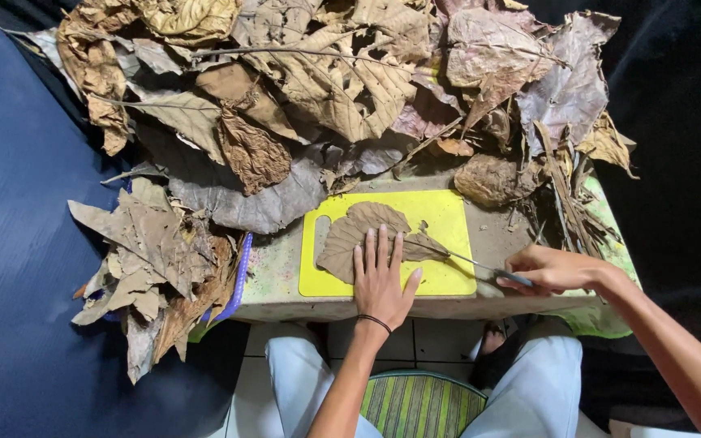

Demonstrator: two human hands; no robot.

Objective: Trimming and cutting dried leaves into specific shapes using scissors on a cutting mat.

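Pressing flat with fingers spread, the left hand (380,278) pins a dried brown leaf (359,235) against a yellow cutting board (448,215) that sits on a small low table (273,272) in front of the person's knees. The right hand (549,270) is closed around the handle of a thin knife (468,261), whose narrow blade reaches leftward to the leaf's right edge, close beside the left thumb. That leaf looks very light, papery and brittle, with curled, crinkled margins, so it would likely crack or crumble if pinched hard or bent; a broad, flat palm hold across its middle, as shown, seems the safest way to keep it from sliding on the smooth plastic board. Its stem end is not clearly visible. Behind the board a large heap of dry leaves (326,89) covers the far side of the table, in browns, tans and dull purples, many torn and holed, with bare stalks (569,195) lying at the right. A smaller stack of leaves (152,251) hangs off the table's left edge, over dark blue cloth (18,203).
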